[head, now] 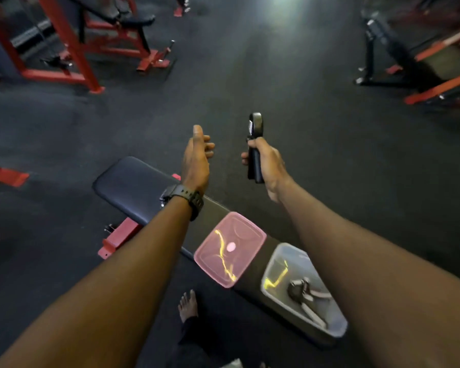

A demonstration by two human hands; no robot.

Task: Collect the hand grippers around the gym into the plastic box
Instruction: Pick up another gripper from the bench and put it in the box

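A person's two bare arms reach out over a black padded gym bench (133,187) that stands on a dark rubber floor. The right hand (267,166) is closed around the handles of a black hand gripper (255,144), held upright above the floor just beyond the bench, its spring coil pointing up. The left hand (197,158) hangs empty beside it, fingers loosely spread and curled, with a black wristwatch (186,197) on the wrist. On the bench lies a pink lid (230,248), flat. Just beside the lid, on the same bench, sits a clear plastic box (276,264) with another hand gripper (307,298) lying inside. Red-framed gym machines (72,46) stand well beyond the bench.
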